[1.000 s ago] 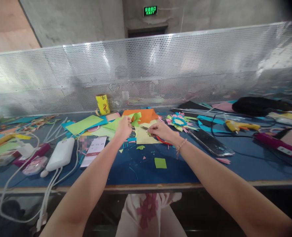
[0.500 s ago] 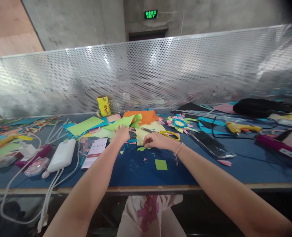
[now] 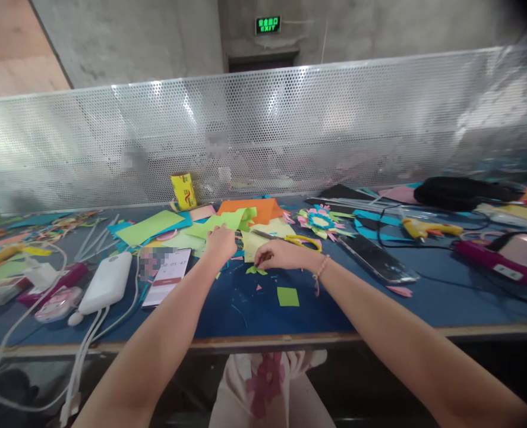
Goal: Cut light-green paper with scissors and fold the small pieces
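My left hand (image 3: 221, 244) is closed at the near edge of a bent light-green paper sheet (image 3: 221, 222), its fingertips partly hidden. Fingers curled in a pinch, my right hand (image 3: 285, 255) is low over the blue tabletop, on a small green paper scrap (image 3: 256, 270). Behind the right hand lie yellow-handled scissors (image 3: 305, 241) and a pale yellow sheet (image 3: 253, 245). A green paper square (image 3: 288, 296) rests on the table nearer me. Beyond the scissors sits a layered paper flower (image 3: 320, 220) in pink, blue and green.
Left of my arm are a lit phone (image 3: 167, 278) and a white power bank (image 3: 107, 283) with cables. To the right are a dark phone (image 3: 379, 260), a yellow glue gun (image 3: 430, 229) and a purple case (image 3: 499, 261). A perforated metal screen (image 3: 263, 131) stands behind the table.
My right hand has shifted slightly down and left onto the green scraps. My left hand stays by the light-green sheet. The whole view has moved a little.
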A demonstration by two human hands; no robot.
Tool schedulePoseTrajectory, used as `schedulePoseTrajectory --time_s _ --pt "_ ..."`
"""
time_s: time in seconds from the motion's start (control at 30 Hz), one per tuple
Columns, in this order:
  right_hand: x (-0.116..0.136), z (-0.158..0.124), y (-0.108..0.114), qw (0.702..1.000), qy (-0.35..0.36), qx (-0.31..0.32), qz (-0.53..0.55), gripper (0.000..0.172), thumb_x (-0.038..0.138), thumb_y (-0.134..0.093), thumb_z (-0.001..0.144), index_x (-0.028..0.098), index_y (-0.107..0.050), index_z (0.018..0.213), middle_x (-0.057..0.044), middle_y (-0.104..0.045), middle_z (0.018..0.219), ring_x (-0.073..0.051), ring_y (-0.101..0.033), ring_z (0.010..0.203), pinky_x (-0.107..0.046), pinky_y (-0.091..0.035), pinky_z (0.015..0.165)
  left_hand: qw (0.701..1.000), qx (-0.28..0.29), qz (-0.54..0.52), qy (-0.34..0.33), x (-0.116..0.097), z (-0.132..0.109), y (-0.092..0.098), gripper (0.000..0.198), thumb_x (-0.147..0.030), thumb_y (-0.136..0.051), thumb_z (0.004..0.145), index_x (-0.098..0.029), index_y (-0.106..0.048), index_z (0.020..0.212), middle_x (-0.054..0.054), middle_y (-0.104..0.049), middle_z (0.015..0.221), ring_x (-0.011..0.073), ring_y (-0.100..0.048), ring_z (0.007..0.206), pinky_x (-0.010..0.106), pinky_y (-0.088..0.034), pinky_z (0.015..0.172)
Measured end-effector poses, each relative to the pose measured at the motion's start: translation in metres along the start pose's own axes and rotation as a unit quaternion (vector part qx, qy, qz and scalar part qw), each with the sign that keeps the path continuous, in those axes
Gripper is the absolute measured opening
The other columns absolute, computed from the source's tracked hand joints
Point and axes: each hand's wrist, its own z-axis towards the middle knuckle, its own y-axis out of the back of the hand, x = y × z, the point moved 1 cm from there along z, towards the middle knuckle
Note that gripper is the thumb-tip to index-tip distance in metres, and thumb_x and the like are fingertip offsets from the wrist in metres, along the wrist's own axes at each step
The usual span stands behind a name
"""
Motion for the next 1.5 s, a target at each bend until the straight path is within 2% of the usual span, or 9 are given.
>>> schedulePoseTrajectory --time_s 0.13,0.33,0.7,0.8,0.9,1.03,1.23,1.37,1.5 --pt "0.002 -0.009 0.014 0.998 -0.004 -0.026 -0.065 0.020 0.028 -0.058 0.069 0.015 -0.064 0.084 -0.005 -0.064 0.079 -0.013 -0.056 0.068 -0.022 -0.041 0.061 0.999 -0.042 -0.008 -0.028 -0.008 -0.006 0.011 0.026 -0.011 -0.044 0.070 -0.014 -0.063 0.087 0.014 -0.057 0.096 0.0279 -0.049 0.098 0.039 -0.039 0.080" --pt "0.017 -0.030 0.021 0.968 -0.078 0.190 -0.145 0.045 0.040 -0.071 0.052 0.015 -0.061 0.088 -0.004 -0.061 0.081 -0.014 -0.053 0.064 -0.022 -0.037 0.053 0.995 -0.072 -0.051 -0.047 -0.012 -0.007 0.012 0.031 -0.007 -0.043 0.068 -0.017 -0.064 0.090 0.012 -0.060 0.094 0.0265 -0.051 0.094 0.038 -0.039 0.078" --pt "0.035 -0.033 0.007 0.959 -0.010 0.208 -0.194 0.022 0.036 -0.062 0.064 0.014 -0.061 0.067 0.002 -0.051 0.058 -0.008 -0.042 0.050 -0.021 -0.029 0.046 0.985 -0.070 -0.142 -0.063 -0.014 -0.008 0.007 0.029 -0.009 -0.041 0.069 -0.016 -0.065 0.084 0.013 -0.062 0.094 0.0260 -0.053 0.093 0.036 -0.040 0.079" --pt "0.025 -0.028 0.015 0.984 -0.007 0.132 -0.116 0.022 0.032 -0.065 0.061 0.015 -0.061 0.074 0.002 -0.053 0.062 -0.008 -0.044 0.052 -0.020 -0.031 0.047 0.966 -0.071 -0.239 -0.066 -0.016 -0.005 0.007 0.026 -0.012 -0.043 0.070 -0.016 -0.064 0.084 0.011 -0.063 0.094 0.0232 -0.055 0.092 0.034 -0.040 0.081" --pt "0.011 -0.018 0.022 0.998 -0.029 -0.061 0.015 0.019 0.030 -0.061 0.065 0.016 -0.059 0.079 0.001 -0.055 0.064 -0.008 -0.047 0.054 -0.021 -0.035 0.050 0.911 -0.038 -0.406 -0.059 -0.022 -0.003 0.009 0.020 -0.026 -0.044 0.076 -0.017 -0.062 0.080 0.008 -0.064 0.087 0.0202 -0.057 0.083 0.033 -0.042 0.077" --pt "-0.005 -0.005 0.023 0.933 -0.059 -0.248 0.255 0.012 0.018 -0.059 0.063 0.017 -0.056 0.074 0.000 -0.056 0.068 -0.009 -0.053 0.060 -0.022 -0.043 0.058 0.781 0.045 -0.622 -0.022 -0.033 -0.004 0.009 0.026 -0.041 -0.052 0.072 -0.016 -0.057 0.078 0.007 -0.061 0.081 0.0153 -0.057 0.074 0.031 -0.045 0.069" --pt "-0.005 0.003 0.013 0.850 -0.060 -0.313 0.419 0.020 0.022 -0.067 0.057 0.017 -0.051 0.068 0.002 -0.053 0.067 -0.009 -0.055 0.062 -0.025 -0.048 0.063 0.727 0.023 -0.686 -0.020 -0.035 -0.005 -0.001 0.030 -0.028 -0.072 0.054 -0.014 -0.053 0.073 0.000 -0.054 0.069 0.0091 -0.053 0.064 0.027 -0.045 0.066" --pt "-0.005 0.004 0.014 0.879 -0.073 -0.303 0.361 0.015 0.026 -0.060 0.064 0.018 -0.049 0.069 0.001 -0.052 0.070 -0.010 -0.055 0.064 -0.029 -0.049 0.066 0.692 0.019 -0.721 0.000 -0.034 -0.004 -0.004 0.025 -0.028 -0.070 0.058 -0.014 -0.052 0.068 -0.002 -0.051 0.063 0.0070 -0.050 0.061 0.025 -0.045 0.065" --pt "-0.016 -0.005 0.027 0.932 -0.122 -0.342 0.015 0.011 0.025 -0.050 0.071 0.016 -0.052 0.078 -0.009 -0.059 0.088 -0.018 -0.056 0.083 -0.031 -0.043 0.076 0.633 0.004 -0.773 0.049 -0.033 -0.003 -0.002 0.018 -0.019 -0.066 0.061 -0.014 -0.051 0.068 -0.003 -0.050 0.061 0.0068 -0.051 0.060 0.027 -0.047 0.066"
